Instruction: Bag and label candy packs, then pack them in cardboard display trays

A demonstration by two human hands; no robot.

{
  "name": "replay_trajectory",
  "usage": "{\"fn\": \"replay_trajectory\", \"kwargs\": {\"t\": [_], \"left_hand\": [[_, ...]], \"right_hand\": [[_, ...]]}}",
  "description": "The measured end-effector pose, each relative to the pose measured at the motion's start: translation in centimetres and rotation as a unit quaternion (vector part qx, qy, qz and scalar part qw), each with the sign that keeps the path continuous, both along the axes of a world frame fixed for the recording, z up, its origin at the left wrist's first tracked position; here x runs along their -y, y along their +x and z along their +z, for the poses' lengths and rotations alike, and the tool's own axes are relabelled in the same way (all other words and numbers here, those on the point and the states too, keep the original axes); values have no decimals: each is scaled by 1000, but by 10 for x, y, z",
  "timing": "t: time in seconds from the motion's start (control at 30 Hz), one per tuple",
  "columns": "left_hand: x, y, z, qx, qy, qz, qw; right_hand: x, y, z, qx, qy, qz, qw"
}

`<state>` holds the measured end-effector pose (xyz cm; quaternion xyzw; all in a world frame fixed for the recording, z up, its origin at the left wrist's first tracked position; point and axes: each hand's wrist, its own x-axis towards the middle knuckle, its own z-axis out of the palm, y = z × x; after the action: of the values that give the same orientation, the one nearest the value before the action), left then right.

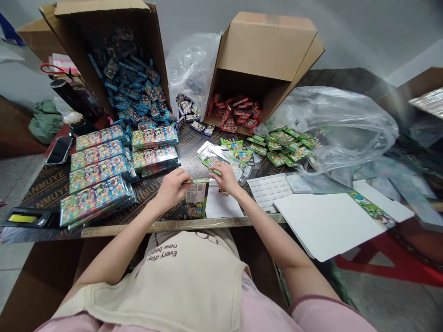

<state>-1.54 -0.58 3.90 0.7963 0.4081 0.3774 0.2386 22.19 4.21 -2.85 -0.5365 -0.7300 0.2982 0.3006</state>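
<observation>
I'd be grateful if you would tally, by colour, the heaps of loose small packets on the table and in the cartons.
Blue heap: 1
Purple heap: 1
Red heap: 1
Green heap: 1
Total: 4 heaps; single packets overlap too much to count.

green-edged box (195, 202) | pale-and-dark print | upright | near front edge of table (147, 193)

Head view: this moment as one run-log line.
left hand: holding green-edged package | right hand: near green printed packaging, contact unclear | left side: wrapped packs | rear: blue packets, red packets in cartons
</observation>
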Motion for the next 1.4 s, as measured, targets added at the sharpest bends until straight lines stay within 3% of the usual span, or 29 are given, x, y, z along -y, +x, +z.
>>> {"fn": "replay_trajectory", "kwargs": {"t": [0.07, 0.13, 0.33, 0.57, 0.7, 0.77, 0.83, 0.93, 1.0, 1.1, 1.23, 1.4], "left_hand": [[-1, 1, -4, -36, 20, -10, 999], [-2, 2, -8, -68, 39, -15, 997], [-4, 5, -16, -125, 71, 10, 990], [0, 8, -20, -51, 48, 36, 997], [3, 9, -21, 62, 5, 68, 996], [3, 10, -20, 124, -18, 88, 988], [3, 11, -19, 157, -30, 96, 982], [4, 10, -17, 138, -32, 83, 987], [5, 8, -16, 114, -22, 73, 991], [6, 6, -14, 103, -11, 66, 992], [8, 8, -15, 102, -4, 71, 992], [5, 17, -22, 80, 28, 131, 988]], "right_hand": [[-6, 6, -21, 145, 12, -28, 989], [-8, 9, -35, 209, 10, -18, 978], [2, 7, -46, 207, 42, 19, 977], [9, 7, -51, 173, 47, 49, 983], [-1, 9, -30, 140, 41, 22, 989], [-6, 6, -6, 91, 40, -10, 995], [-8, -4, 23, -33, 11, -16, 999], [-2, -26, 62, -223, -95, 63, 968], [4, -39, 76, -248, -159, 134, 946], [7, -50, 78, -249, -206, 173, 930], [5, -49, 71, -248, -214, 148, 933], [10, -52, 66, -253, -211, 129, 936]]}}
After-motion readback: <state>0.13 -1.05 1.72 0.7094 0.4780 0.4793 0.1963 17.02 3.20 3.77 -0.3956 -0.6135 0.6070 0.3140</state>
